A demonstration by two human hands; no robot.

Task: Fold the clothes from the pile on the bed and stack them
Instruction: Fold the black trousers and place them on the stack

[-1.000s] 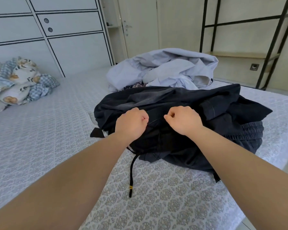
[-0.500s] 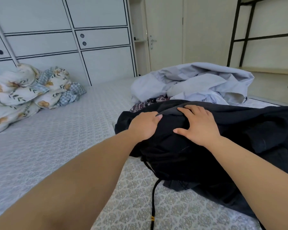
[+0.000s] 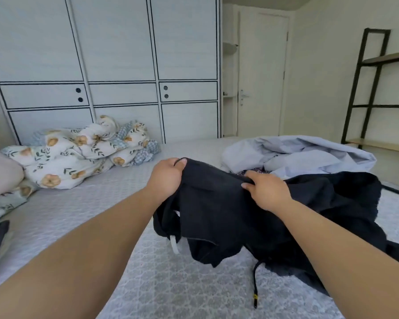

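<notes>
**Lifting a dark garment off the pile**

Both hands have hold of one dark garment (image 3: 217, 203) at its upper edge. The left hand (image 3: 165, 178) has its fingers curled round the left end of that edge, and the right hand (image 3: 268, 192) pinches it further along, thumb on the near side and fingers over the top. Below the fingers the cloth hangs in loose folds, its lower part lying on the bed (image 3: 78, 215); a white tag (image 3: 174, 244) dangles beneath the left hand. To the right of the right hand the rest of the dark pile (image 3: 346, 203) lies heaped, with a black drawstring (image 3: 255, 288) trailing toward the near edge. Beyond the fingers sits a pale blue garment (image 3: 309, 155).

To do this step well, the piece probably needs lifting clear of the heap before spreading, since its lower folds seem tangled with what lies beneath. Sliding the two grips apart along the edge would likely find the corners and let it hang square. The bare bed left of the left hand looks the natural place to lay it flat.
</notes>
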